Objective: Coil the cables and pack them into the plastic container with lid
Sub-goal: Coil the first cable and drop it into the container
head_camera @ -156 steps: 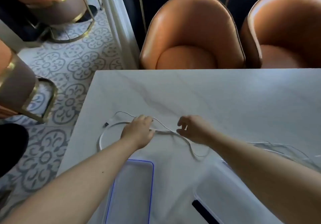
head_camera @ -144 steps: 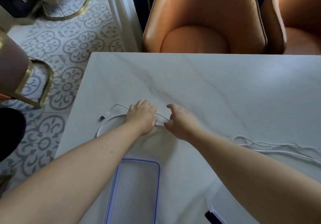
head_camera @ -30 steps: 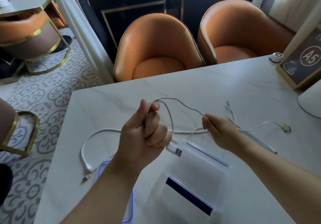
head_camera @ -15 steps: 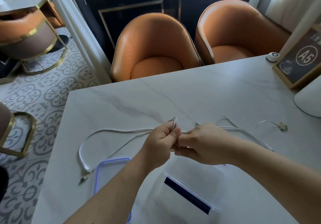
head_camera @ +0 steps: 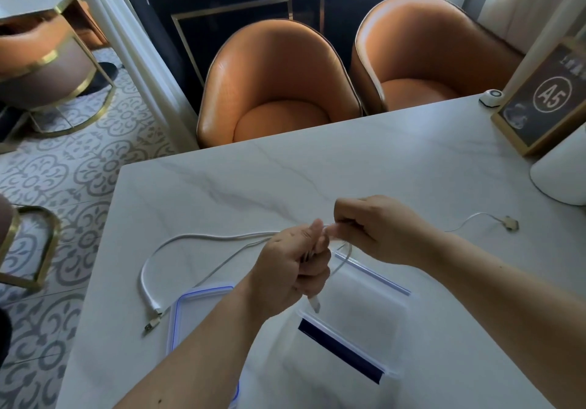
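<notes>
My left hand (head_camera: 291,269) is fisted around a thin white cable, whose USB plug (head_camera: 315,304) hangs below the fist. My right hand (head_camera: 377,227) pinches the same cable just right of the left thumb, and a small loop (head_camera: 344,258) curves under both hands. A thicker white cable (head_camera: 149,269) lies in an arc on the marble table to the left. Below my hands stands the clear plastic container (head_camera: 355,319). Its blue-rimmed lid (head_camera: 203,294) lies flat at its left. Another thin cable with a plug (head_camera: 509,223) trails off to the right.
Two orange chairs (head_camera: 276,88) stand behind the table's far edge. A framed "A5" sign (head_camera: 548,97), a small white puck (head_camera: 491,97) and a white rounded base (head_camera: 567,170) occupy the far right corner. The table's left edge (head_camera: 95,265) drops to patterned floor.
In the last second my hands came together from apart and now hold the thin cable close over the container. The right hand has shifted slightly right and up since half a second ago.
</notes>
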